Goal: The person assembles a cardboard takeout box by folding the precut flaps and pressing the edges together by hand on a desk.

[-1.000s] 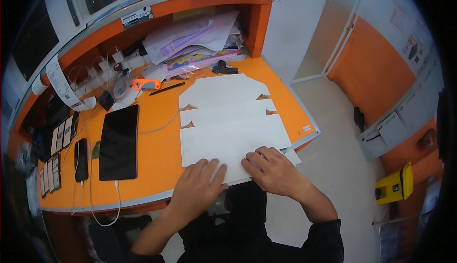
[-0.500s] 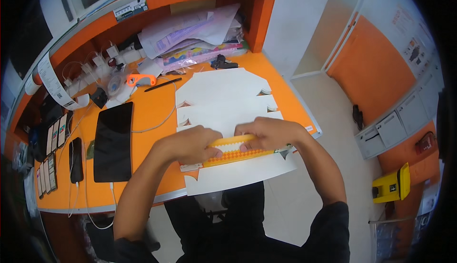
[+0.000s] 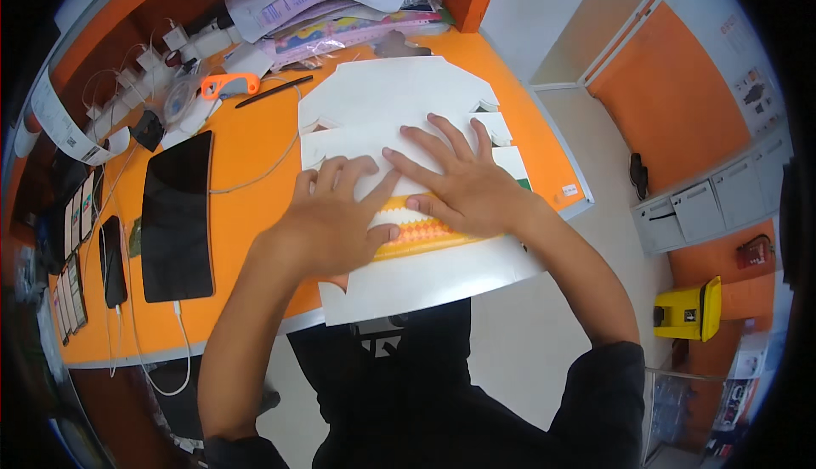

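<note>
A flat cardboard box blank [image 3: 399, 91], plain white on its upward side, lies on the orange desk, its near flap jutting past the front edge. Across it runs a folded section with a yellow and orange printed pattern [image 3: 425, 232]. My left hand [image 3: 331, 214] rests on the left part of the card, fingers apart, thumb on the printed strip. Spread flat on the white surface, my right hand [image 3: 467, 180] has its thumb on the strip too. Neither hand grips anything. Part of the fold is hidden beneath both hands.
Left of the card lie a black tablet [image 3: 177, 218] with a white cable, a black phone [image 3: 112, 261] and a black pen [image 3: 274, 92]. An orange-grey tool [image 3: 229, 86] sits farther back, near papers and plastic packets [image 3: 340, 36] under the shelf.
My fingers have let go of the printed fold and spread out flat over the card, reaching farther toward its far side. The view has shifted slightly.
</note>
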`<state>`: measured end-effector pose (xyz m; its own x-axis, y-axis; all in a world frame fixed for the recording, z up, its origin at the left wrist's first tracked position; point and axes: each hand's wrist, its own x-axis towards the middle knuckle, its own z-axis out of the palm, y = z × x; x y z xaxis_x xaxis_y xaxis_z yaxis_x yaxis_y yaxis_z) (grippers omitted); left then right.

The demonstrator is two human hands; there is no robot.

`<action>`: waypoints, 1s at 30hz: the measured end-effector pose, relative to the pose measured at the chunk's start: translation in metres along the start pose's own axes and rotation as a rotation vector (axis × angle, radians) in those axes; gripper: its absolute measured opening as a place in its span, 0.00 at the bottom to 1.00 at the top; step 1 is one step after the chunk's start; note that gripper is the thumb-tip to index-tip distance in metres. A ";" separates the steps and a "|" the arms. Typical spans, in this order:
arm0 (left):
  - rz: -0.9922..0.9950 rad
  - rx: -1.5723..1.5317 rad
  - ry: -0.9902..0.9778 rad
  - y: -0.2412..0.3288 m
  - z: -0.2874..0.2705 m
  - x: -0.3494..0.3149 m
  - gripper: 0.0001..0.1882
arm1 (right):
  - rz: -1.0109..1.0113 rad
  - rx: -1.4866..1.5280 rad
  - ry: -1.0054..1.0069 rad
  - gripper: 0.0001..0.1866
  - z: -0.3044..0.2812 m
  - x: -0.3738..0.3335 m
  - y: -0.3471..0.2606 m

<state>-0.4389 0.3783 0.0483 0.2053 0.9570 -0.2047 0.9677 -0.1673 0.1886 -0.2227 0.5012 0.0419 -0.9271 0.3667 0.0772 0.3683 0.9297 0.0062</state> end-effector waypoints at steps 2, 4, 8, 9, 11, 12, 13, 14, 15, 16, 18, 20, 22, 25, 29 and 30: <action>0.003 0.006 -0.030 -0.004 -0.003 0.010 0.38 | -0.002 0.030 -0.009 0.34 0.002 0.001 0.003; 0.064 -0.050 0.020 -0.007 -0.009 0.014 0.37 | 0.020 0.039 -0.016 0.36 -0.002 0.003 0.004; 0.002 -0.210 0.078 0.030 -0.037 -0.008 0.26 | 0.040 0.273 -0.031 0.36 -0.018 0.007 0.012; -0.071 -0.226 0.064 0.051 -0.051 -0.014 0.21 | 0.037 0.361 -0.036 0.35 -0.026 0.002 0.022; 0.059 -0.043 0.291 0.057 -0.032 -0.024 0.16 | 0.044 0.607 -0.071 0.33 -0.049 0.006 0.028; 0.113 0.052 0.393 0.056 -0.021 -0.032 0.14 | 0.073 0.752 -0.100 0.32 -0.070 0.010 0.028; 0.143 0.079 0.439 0.063 -0.016 -0.042 0.13 | 0.124 0.895 -0.133 0.31 -0.086 0.011 0.032; 0.178 0.108 0.489 0.072 -0.016 -0.054 0.11 | 0.129 0.800 -0.107 0.32 -0.097 0.014 0.040; 0.220 0.096 0.523 0.077 -0.009 -0.065 0.11 | 0.127 0.664 -0.122 0.32 -0.102 0.019 0.046; 0.263 0.091 0.563 0.080 -0.004 -0.076 0.10 | 0.122 0.523 -0.127 0.33 -0.105 0.026 0.055; 0.279 0.150 0.597 0.086 -0.001 -0.101 0.09 | 0.115 0.357 -0.154 0.37 -0.096 0.048 0.069; 0.259 0.156 0.558 0.087 0.007 -0.114 0.09 | 0.087 0.325 -0.188 0.38 -0.076 0.069 0.072; 0.239 0.142 0.521 0.086 0.013 -0.119 0.10 | 0.076 0.359 -0.217 0.42 -0.055 0.086 0.070; 0.168 0.141 0.576 0.091 0.013 -0.118 0.15 | 0.117 0.160 -0.267 0.45 -0.047 0.099 0.059; 0.142 0.106 0.475 0.089 0.014 -0.114 0.20 | 0.199 0.374 -0.370 0.48 -0.059 0.115 0.071; 0.118 0.085 0.456 0.090 0.012 -0.114 0.21 | 0.238 0.416 -0.425 0.47 -0.064 0.118 0.072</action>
<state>-0.3738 0.2512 0.0769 0.2480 0.9335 0.2589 0.9541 -0.2817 0.1020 -0.3012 0.6098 0.1149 -0.8012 0.4669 -0.3742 0.5891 0.7251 -0.3567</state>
